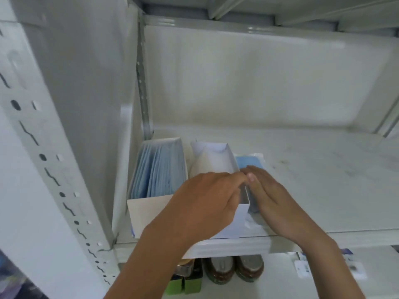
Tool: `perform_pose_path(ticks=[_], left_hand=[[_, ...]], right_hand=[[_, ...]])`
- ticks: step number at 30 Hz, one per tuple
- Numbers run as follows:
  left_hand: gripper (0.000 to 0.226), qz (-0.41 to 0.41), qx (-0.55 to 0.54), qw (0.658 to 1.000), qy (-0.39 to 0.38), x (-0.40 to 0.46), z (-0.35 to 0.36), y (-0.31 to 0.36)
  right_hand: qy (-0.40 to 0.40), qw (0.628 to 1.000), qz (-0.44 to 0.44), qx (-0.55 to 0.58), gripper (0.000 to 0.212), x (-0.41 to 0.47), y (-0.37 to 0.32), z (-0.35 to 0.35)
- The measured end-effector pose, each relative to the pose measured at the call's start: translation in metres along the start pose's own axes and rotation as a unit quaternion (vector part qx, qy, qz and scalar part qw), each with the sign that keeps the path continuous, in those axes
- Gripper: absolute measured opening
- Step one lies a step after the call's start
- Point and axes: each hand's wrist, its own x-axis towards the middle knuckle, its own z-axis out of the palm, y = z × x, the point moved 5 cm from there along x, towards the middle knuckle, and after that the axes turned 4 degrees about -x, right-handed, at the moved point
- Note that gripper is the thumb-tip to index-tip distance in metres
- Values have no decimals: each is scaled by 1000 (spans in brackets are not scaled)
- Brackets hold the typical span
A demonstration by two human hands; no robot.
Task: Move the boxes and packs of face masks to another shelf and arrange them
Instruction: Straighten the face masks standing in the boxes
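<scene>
Pressing both flat hands, left hand point(207, 199) and right hand point(269, 195), against the mask pack point(248, 161), I risk toppling the open box point(218, 160).

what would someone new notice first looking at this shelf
Two bare hands meet at the shelf's front: the left hand on an open white box, the right hand flat over a blue mask pack. Leftmost, another open box shows upright blue masks.

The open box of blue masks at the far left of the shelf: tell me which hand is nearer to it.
Left. The left hand lies over the white box right beside the open box of blue masks; the right hand rests farther right, on the blue mask pack.
</scene>
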Motion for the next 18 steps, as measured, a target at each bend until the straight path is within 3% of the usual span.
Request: perform_pose_path(ticks=[4, 8, 13, 16, 18], left_hand=[[40, -25, 5, 1000, -18, -4, 2, -7], [18, -42, 42, 998, 4, -3, -3, -11], [34, -88, 124, 980, -125, 21, 3, -17], [53, -116, 134, 971, -158, 34, 6, -21], [51, -128, 153, 964, -174, 41, 12, -28]], right_hand=[[-2, 1000, 2, 13, 55, -3, -2, 7], [-26, 999, -21, -23, 61, -2, -7, 7], [-24, 1000, -9, -8, 56, -2, -8, 6], [-27, 1000, -3, -6, 53, -2, -9, 7], [-29, 1000, -5, -11, 54, -2, -10, 7]])
